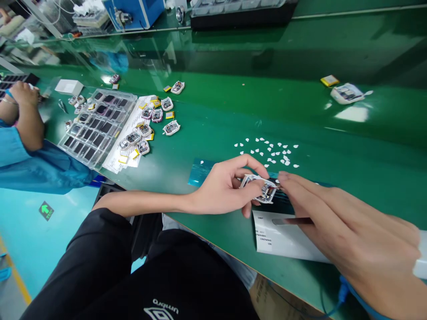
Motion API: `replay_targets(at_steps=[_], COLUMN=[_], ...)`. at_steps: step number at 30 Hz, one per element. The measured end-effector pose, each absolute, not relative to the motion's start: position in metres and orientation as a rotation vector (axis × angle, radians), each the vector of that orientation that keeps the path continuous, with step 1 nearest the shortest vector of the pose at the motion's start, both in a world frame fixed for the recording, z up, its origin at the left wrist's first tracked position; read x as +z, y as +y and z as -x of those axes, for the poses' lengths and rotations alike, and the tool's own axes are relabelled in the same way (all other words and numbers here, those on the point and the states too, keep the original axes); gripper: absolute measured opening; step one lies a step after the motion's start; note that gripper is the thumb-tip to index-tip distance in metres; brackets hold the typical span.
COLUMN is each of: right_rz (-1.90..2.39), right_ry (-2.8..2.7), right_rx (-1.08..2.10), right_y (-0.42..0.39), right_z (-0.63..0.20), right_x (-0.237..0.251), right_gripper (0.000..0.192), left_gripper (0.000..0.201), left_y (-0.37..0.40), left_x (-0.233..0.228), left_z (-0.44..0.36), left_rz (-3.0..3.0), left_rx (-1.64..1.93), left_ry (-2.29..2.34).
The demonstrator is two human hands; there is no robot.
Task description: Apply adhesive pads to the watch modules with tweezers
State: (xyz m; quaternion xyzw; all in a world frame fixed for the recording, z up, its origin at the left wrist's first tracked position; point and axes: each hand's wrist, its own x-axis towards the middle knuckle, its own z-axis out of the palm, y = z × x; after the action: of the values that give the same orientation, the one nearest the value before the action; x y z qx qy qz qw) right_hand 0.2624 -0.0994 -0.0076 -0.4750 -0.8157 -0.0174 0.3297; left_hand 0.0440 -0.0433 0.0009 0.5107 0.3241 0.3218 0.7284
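My left hand holds a small white device housing with its bare circuit board facing up, pinched between thumb and fingers. At the housing's right edge, my right hand has its fingers pressed together, and their tips meet that edge. What they grip is hidden. A thin greyish strip shows under the right palm, over a white printed sheet; its kind is unclear. Beneath the hands lies a blue translucent film. Several small white drop-shaped pieces are scattered just beyond.
Left of me, open device housings and yellow battery packs lie around a clear compartment tray. Another housing rests at far right. A co-worker's arm is at the left. A blue box stands at the back.
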Motion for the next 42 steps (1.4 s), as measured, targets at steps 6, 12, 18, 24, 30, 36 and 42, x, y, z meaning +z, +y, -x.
replay_targets(at_steps=[6,12,18,24,30,36,42], right_rz=[1.051,1.055,1.129,1.392,1.487,1.480,1.488], right_ry=[-2.340,-2.296,-2.246,-1.898,-1.658,-1.631,-1.638], right_rx=[-0.289,-0.271,-0.135,0.487,0.866,0.919,0.983], right_y=[-0.097,-0.100,-0.103,-0.099,-0.088,-0.084,-0.084], right_z=[-0.251,-0.244,-0.240,-0.236,-0.231,-0.232,-0.232], right_x=[-0.001,-0.006,-0.007,0.008,0.014,0.014,0.015], right_gripper=[0.064,0.066,0.067,0.037,0.032,0.038,0.043], left_gripper=[0.013,0.011,0.012,0.012,0.009,0.009,0.010], left_y=[-0.047,-0.054,-0.055,-0.047,-0.049,-0.051,-0.053], left_x=[-0.003,-0.004,-0.004,-0.005,-0.005,-0.002,-0.002], left_z=[-0.046,-0.046,-0.046,-0.044,-0.043,-0.043,-0.044], left_rz=[-1.258,-1.452,-1.577,-1.576,-1.638,-1.698,-1.670], left_rx=[0.716,0.761,0.828,0.855,0.827,0.786,0.732], left_ry=[0.758,0.770,0.807,0.737,0.726,0.785,0.805])
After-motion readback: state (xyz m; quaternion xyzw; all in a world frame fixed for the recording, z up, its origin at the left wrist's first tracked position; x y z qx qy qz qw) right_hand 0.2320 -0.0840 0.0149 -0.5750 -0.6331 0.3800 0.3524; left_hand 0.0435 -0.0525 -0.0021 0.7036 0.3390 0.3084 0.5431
